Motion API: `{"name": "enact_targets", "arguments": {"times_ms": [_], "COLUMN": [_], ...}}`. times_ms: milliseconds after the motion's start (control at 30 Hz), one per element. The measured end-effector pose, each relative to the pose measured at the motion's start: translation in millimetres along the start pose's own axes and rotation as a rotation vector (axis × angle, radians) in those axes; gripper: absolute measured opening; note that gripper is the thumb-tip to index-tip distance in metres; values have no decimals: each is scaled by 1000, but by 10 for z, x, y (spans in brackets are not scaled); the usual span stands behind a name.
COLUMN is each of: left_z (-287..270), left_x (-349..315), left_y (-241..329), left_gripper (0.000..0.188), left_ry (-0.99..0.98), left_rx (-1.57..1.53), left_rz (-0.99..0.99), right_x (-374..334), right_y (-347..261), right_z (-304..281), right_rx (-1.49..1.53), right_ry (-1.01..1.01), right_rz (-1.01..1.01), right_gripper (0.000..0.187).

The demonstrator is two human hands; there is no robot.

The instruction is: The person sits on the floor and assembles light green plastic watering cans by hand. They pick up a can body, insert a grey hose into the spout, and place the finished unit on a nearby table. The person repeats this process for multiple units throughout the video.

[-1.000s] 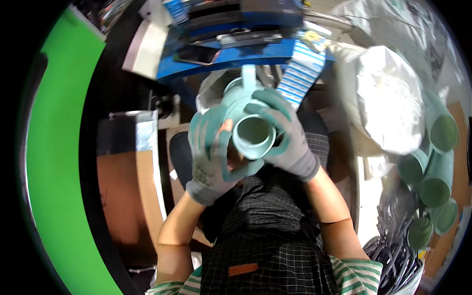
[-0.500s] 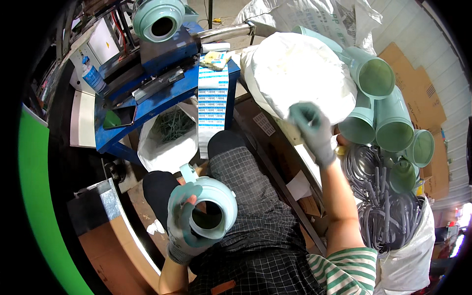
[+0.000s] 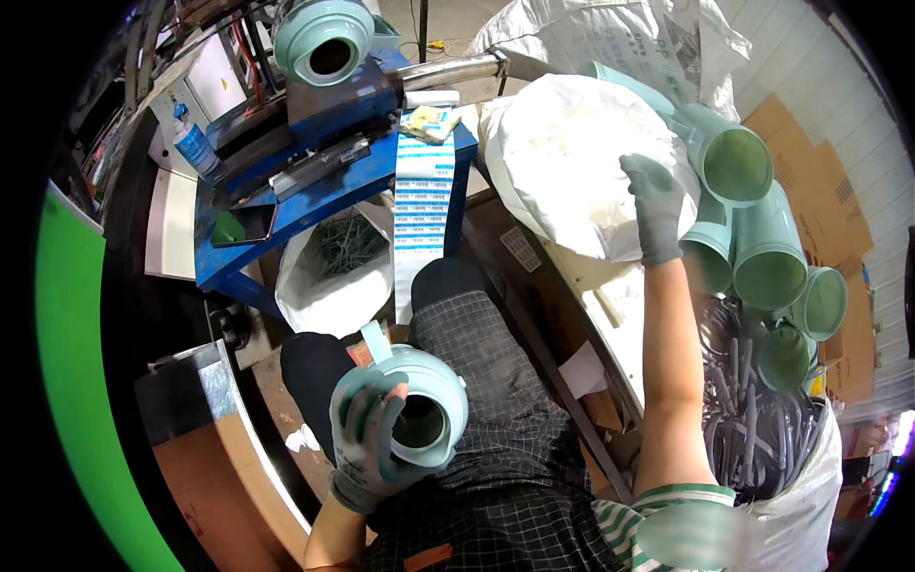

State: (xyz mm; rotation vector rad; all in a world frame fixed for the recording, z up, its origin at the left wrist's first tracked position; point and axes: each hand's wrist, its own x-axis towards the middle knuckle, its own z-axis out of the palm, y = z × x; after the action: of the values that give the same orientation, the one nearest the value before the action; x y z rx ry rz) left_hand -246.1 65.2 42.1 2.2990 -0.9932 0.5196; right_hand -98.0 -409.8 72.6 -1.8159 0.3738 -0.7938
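In my gloved left hand [image 3: 367, 434] is a pale green plastic thermos jug body [image 3: 443, 396], held above my lap. Its round dark opening faces up and its handle points away from me. The fingers wrap round the rim, a bare fingertip showing at the opening. My gloved right hand [image 3: 656, 205] is over the right side of a large white sack [image 3: 543, 143] full of white contents. Its fingers are bent and pressed together; what they hold, if anything, is hidden. Another jug body [image 3: 324, 33] of the same colour sits on a machine at the upper left.
A blue bench [image 3: 315, 200] carries a phone [image 3: 243, 226], a bottle [image 3: 193, 143] and a hanging label strip [image 3: 422, 219]. Below stands a white bag [image 3: 319, 296] with green scraps. At right are several pale green cylinders [image 3: 767, 267] and coiled grey tubing [image 3: 753, 419].
My right hand has moved away and to the right, from the sack's near edge to over its contents. The left hand keeps hold of the jug body, its fingers shifted slightly. The view has shifted a little.
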Motion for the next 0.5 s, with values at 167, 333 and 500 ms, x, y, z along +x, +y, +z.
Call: {"name": "enact_targets", "arguments": {"times_ms": [167,333,500], "left_z": [260,30,-38], "left_x": [-34,312,-18], "left_y": [-62,106,-96], "left_gripper": [83,66,49], "left_ry": [284,204,2], "left_rx": [-84,-1435,-93], "left_rz": [-7,-721,-162], "right_x": [-604,-1840,-2114], "right_y": [-525,-1211,-1087], "right_z": [232,743,1016], "right_rx": [525,373,511], "right_ry": [-341,-979,-1120], "right_rz": [343,73,443], "right_gripper": [22,34,43]}}
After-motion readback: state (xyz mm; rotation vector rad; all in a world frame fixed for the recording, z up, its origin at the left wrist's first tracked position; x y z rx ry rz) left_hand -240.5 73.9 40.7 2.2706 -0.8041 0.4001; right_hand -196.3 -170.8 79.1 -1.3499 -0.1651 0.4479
